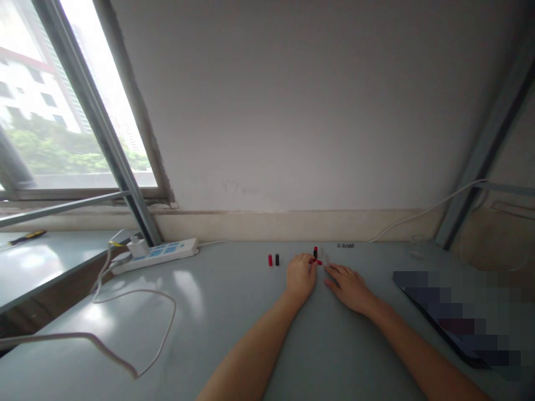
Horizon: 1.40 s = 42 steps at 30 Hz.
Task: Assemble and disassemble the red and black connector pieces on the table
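Observation:
My left hand [300,277] is closed in a pinch around a small red piece [319,262], whose exact kind is too small to make out. Just beyond its fingertips stands a little red-and-black cylinder [315,252]. My right hand [350,287] rests palm down on the grey table, fingers stretched out. Its fingertips are close to a small clear piece [326,258]; I cannot tell if they touch it. Left of my left hand, a red cylinder [270,260] and a black cylinder [277,259] stand upright side by side.
Several tiny dark pieces [345,245] lie in a row near the wall. A white power strip [167,253] with plugs and a looping cable [169,328] is on the left. A dark flat object [443,326], partly pixelated, lies right. Metal posts [480,145] flank the table.

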Motion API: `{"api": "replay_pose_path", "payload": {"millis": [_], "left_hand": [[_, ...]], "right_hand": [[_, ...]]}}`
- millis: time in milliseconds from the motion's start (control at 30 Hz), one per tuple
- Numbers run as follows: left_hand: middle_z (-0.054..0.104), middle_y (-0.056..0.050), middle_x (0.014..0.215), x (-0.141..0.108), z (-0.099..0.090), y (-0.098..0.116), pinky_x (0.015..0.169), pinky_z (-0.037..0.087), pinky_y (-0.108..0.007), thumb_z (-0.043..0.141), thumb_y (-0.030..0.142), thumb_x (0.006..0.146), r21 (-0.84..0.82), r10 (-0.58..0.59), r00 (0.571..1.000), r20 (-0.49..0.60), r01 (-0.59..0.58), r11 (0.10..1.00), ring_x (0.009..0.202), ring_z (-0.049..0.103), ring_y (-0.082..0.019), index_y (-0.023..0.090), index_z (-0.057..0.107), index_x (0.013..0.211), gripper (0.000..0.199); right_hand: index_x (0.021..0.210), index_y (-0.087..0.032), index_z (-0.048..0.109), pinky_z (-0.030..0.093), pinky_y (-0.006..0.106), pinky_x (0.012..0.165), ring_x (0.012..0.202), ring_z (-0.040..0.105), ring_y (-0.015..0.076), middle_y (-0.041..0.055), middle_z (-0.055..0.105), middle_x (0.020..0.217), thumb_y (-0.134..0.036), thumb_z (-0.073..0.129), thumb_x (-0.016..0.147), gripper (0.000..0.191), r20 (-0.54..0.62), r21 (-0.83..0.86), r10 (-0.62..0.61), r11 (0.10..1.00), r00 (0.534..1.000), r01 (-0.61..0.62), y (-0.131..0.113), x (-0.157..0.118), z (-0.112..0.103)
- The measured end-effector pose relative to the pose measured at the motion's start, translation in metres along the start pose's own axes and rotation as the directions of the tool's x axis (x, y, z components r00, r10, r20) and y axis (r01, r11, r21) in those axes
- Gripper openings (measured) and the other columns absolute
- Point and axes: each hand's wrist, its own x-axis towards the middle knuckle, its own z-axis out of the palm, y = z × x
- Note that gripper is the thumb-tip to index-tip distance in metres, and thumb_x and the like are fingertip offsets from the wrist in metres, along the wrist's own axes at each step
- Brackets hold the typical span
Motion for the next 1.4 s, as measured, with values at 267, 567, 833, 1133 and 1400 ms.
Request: {"api": "replay_pose_path", "payload": {"millis": [267, 567, 833, 1133, 1400], "left_hand": [[0.063, -0.003, 0.075, 0.002, 0.001, -0.002, 0.068, 0.042, -0.025, 0.054, 0.017, 0.073, -0.263, -0.189, 0.976, -0.109, 0.156, 0.952, 0.068, 0.054, -0.012, 0.014, 0.061, 0.077, 0.008], [0.064, -0.004, 0.075, 0.004, -0.002, -0.001, 0.068, 0.044, -0.027, 0.054, 0.017, 0.072, -0.347, -0.260, 0.964, -0.061, 0.224, 0.911, 0.066, 0.054, -0.011, 0.013, 0.062, 0.076, 0.010], [0.064, -0.005, 0.075, 0.005, -0.001, -0.003, 0.068, 0.044, -0.026, 0.054, 0.016, 0.072, -0.394, -0.283, 0.958, -0.033, 0.248, 0.885, 0.065, 0.054, -0.011, 0.011, 0.063, 0.075, 0.010], [0.064, -0.006, 0.072, 0.009, -0.003, -0.002, 0.067, 0.043, -0.025, 0.055, 0.014, 0.070, -0.505, -0.373, 0.927, 0.030, 0.336, 0.795, 0.065, 0.054, -0.012, 0.010, 0.063, 0.074, 0.010], [0.062, -0.002, 0.063, 0.010, -0.003, 0.001, 0.061, 0.043, -0.023, 0.056, 0.017, 0.070, -0.637, -0.409, 0.902, 0.142, 0.399, 0.659, 0.060, 0.054, -0.011, 0.012, 0.062, 0.069, 0.008]], "right_hand": [[0.077, -0.018, 0.053, 0.040, 0.027, 0.063, 0.073, 0.056, 0.0168, 0.0066, 0.060, 0.079, -0.016, 0.039, 0.076, 0.013, -0.244, 0.136, -0.045, 0.987, 0.969, 0.080, -0.002, 0.004, -0.012], [0.072, -0.021, 0.043, 0.039, 0.027, 0.059, 0.063, 0.054, 0.0167, 0.0035, 0.056, 0.067, -0.022, 0.033, 0.076, 0.010, -0.357, 0.312, 0.017, 0.944, 0.934, 0.102, 0.001, 0.006, -0.013], [0.072, -0.022, 0.038, 0.041, 0.030, 0.065, 0.067, 0.054, 0.0173, 0.0037, 0.055, 0.070, -0.026, 0.033, 0.074, 0.006, -0.391, 0.413, 0.091, 0.906, 0.916, 0.086, 0.003, 0.008, -0.015], [0.071, -0.022, 0.038, 0.041, 0.029, 0.061, 0.060, 0.052, 0.0154, -0.0005, 0.050, 0.061, -0.025, 0.037, 0.070, 0.003, -0.366, 0.555, 0.158, 0.828, 0.917, 0.078, 0.012, 0.015, -0.013], [0.070, -0.022, 0.039, 0.041, 0.027, 0.053, 0.053, 0.050, 0.0135, -0.0004, 0.052, 0.060, -0.027, 0.041, 0.070, 0.006, -0.301, 0.705, 0.179, 0.703, 0.937, 0.092, 0.020, 0.020, -0.010]]}}
